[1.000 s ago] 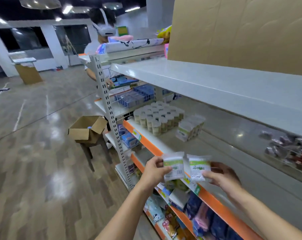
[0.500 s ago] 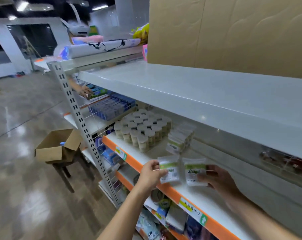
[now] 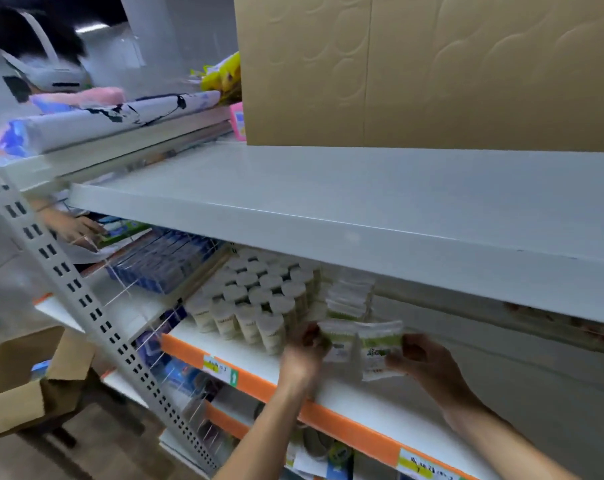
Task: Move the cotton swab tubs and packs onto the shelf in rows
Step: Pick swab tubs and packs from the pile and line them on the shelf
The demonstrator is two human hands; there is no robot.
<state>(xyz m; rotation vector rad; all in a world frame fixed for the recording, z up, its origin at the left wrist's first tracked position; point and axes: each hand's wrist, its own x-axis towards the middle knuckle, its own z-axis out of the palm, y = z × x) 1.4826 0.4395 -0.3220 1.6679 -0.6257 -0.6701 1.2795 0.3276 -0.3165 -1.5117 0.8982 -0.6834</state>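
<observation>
Big brown cardboard sheet (image 3: 432,71) stands on the white top shelf (image 3: 328,188). Below it the white shelf with orange front strip (image 3: 345,424) carries the stock. Slotted grey upright (image 3: 96,327) runs diagonally at left; open cardboard box (image 3: 19,382) sits low left beyond it. Blue boxes (image 3: 165,258) fill the next bay. Cotton swab tubs (image 3: 255,299), white-lidded, stand upright in tight rows at the left end of the shelf. Just right of them a short row of cotton swab packs (image 3: 349,296) stands on edge. In front of that row, two more packs held over the shelf: left hand (image 3: 304,355) pinches the left pack (image 3: 338,341) at its left edge, right hand (image 3: 428,362) grips the right pack (image 3: 380,351) at its right edge; packs side by side, touching or nearly, blurred. Another person's hand (image 3: 75,226) rests on goods at far left
</observation>
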